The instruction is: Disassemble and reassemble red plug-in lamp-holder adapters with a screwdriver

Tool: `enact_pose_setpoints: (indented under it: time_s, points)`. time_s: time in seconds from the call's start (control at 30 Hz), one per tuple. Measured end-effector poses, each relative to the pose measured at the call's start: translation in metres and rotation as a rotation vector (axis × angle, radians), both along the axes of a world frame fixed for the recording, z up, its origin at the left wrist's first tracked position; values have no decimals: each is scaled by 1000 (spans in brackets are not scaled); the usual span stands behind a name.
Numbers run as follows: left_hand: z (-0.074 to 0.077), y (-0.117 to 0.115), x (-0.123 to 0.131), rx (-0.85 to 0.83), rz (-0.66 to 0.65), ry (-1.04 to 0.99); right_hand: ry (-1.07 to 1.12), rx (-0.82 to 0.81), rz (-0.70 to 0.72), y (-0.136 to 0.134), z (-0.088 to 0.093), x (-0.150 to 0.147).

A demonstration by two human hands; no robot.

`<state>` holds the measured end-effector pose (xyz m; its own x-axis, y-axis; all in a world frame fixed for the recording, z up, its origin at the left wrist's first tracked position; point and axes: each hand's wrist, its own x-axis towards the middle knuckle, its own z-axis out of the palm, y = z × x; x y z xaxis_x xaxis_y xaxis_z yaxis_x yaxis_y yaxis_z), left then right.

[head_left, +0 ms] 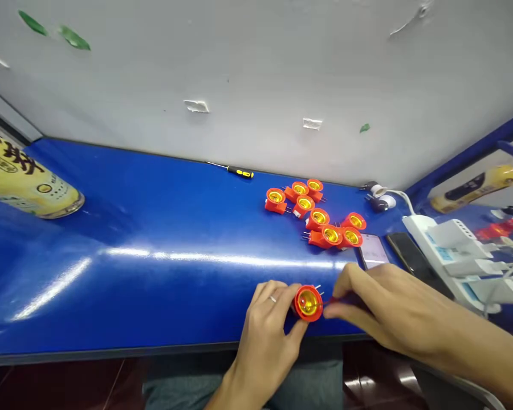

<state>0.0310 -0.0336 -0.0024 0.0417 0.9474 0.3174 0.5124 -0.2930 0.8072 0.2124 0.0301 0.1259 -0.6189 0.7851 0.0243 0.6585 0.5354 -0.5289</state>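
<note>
My left hand (265,341) grips a red lamp socket (308,303) with a brass-coloured threaded cup facing me and short metal pins sticking out behind it. My right hand (370,302) pinches a thin red piece (334,299) at the socket's right side, and its fingers partly hide that piece. Farther along the blue table (111,273), a loose group of several similar red sockets (318,218) lies out of reach of my fingertips. A ring shows on one left finger.
A black-and-yellow screwdriver (235,171) lies along the wall. A large yellow can (25,176) lies at the left. To the right are a phone (373,251), a dark phone (410,253), and a white power strip (448,250) with plugs. Cables with white plugs (380,196) sit behind.
</note>
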Motion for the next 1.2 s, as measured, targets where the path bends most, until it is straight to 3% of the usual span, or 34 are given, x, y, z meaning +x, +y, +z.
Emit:
enact_pose_setpoints:
  time_s: [0.13, 0.3, 0.43, 0.6, 0.7, 0.83, 1.07, 1.2]
  points:
    - [0, 2, 1, 11, -2, -12, -225, 100, 111, -10, 0, -3]
    - [1, 0, 4, -6, 23, -7, -227, 297, 3, -18, -4, -8]
    - [0, -1, 4, 21, 60, -21, -117, 279, -79, -25, -9, -7]
    - [-1, -2, 4, 56, 96, -62, -110, 305, -20, -36, -13, -2]
    - [-1, -2, 5, 68, 100, -60, -167, 360, 10, -40, -15, -5]
    - [-3, 0, 5, 85, 99, -45, -258, 466, -101, -38, -14, -12]
    - [-4, 2, 7, 97, 71, -40, -244, 422, 7, -42, -10, -17]
    - [0, -1, 7, 99, 33, -9, -247, 469, -82, -51, -9, -22]
